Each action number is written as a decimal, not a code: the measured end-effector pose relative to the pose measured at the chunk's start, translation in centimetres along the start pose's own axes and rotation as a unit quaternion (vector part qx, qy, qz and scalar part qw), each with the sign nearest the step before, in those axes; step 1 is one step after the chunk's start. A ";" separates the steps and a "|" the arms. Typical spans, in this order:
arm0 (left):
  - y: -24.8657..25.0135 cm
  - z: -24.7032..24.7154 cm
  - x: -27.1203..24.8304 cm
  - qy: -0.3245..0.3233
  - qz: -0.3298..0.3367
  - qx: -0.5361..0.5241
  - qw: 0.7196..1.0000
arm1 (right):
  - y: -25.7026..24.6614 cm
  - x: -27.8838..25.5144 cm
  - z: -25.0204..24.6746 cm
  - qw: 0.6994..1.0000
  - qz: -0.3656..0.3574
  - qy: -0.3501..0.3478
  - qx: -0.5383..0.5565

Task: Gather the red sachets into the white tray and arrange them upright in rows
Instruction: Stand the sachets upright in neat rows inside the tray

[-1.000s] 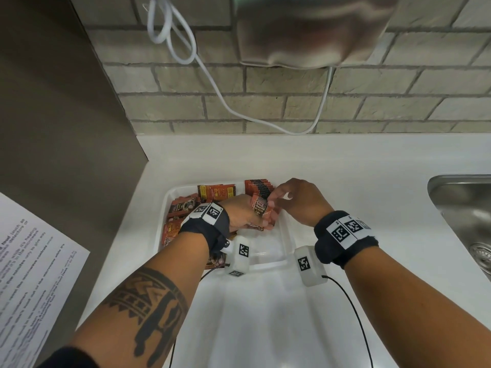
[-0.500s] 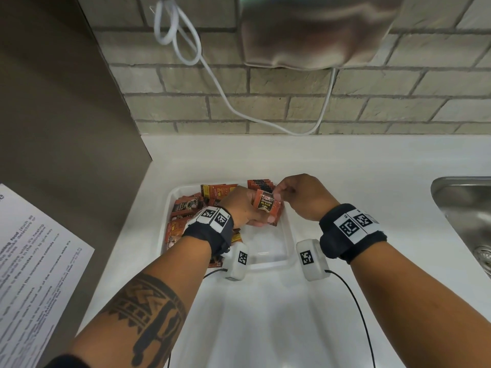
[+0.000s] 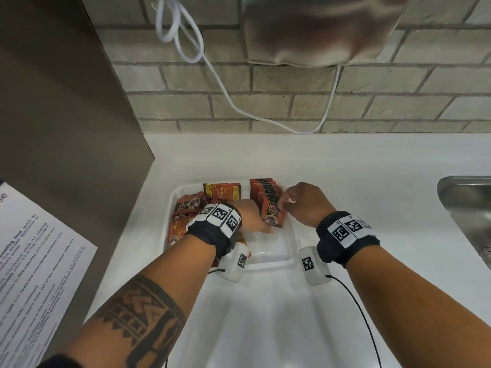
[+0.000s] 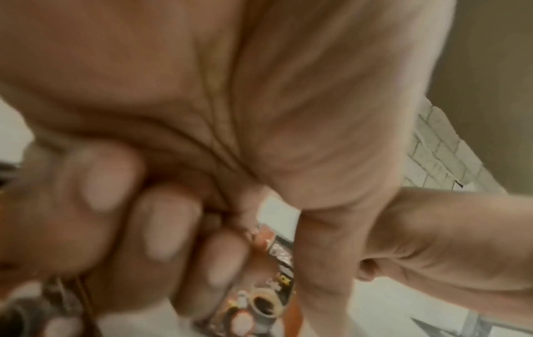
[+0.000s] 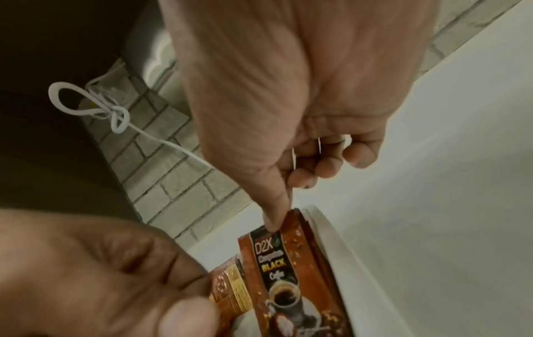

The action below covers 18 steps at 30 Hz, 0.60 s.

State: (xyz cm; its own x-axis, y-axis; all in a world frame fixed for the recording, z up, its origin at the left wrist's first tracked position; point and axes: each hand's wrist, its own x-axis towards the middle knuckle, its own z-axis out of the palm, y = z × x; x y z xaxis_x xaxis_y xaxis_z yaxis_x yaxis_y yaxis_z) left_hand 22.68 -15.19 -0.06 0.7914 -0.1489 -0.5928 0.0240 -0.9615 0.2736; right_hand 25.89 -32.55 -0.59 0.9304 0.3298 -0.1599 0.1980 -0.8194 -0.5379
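The white tray (image 3: 268, 264) lies on the counter in the head view. At its back right stands a row of red sachets (image 3: 265, 191), upright and packed close. My right hand (image 3: 285, 205) pinches the top edge of the front sachet (image 3: 272, 215), which leans on that row; the right wrist view shows the same sachet (image 5: 277, 269) with my thumb on its top. My left hand (image 3: 261, 224) is just left of it, fingers curled round more sachets (image 4: 274, 285). Loose sachets (image 3: 186, 211) lie flat and jumbled in the tray's left half.
A steel sink (image 3: 467, 208) is sunk into the counter at the right. A printed sheet (image 3: 34, 261) hangs on the brown panel (image 3: 66, 115) at the left. On the brick wall, a white cable (image 3: 225, 96) hangs beside a metal unit (image 3: 305, 30).
My right hand has carried a sachet from beside the left hand back to the front of the upright row, and it now stands there. The left hand has stayed over the tray's middle.
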 end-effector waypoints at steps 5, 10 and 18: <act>1.0 1.3 1.0 -0.071 0.039 -0.050 0.995 | 0.0 0.5 0.5 1.000 0.002 -0.016 0.001; 1.1 1.2 1.8 -0.069 0.047 -0.044 0.996 | 0.5 0.8 0.6 1.000 -0.004 -0.006 0.017; 1.0 0.9 2.8 -0.072 0.048 -0.057 0.995 | 0.7 0.9 0.4 0.999 -0.019 0.017 0.039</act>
State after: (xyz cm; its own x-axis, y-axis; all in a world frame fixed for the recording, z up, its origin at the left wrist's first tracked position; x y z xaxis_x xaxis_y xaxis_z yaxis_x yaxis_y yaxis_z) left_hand 24.36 -16.81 -2.09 0.6973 -0.2781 -0.6606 0.0278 -0.9105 0.4127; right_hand 26.76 -32.61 -1.42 0.9329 0.3426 -0.1107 0.2100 -0.7675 -0.6057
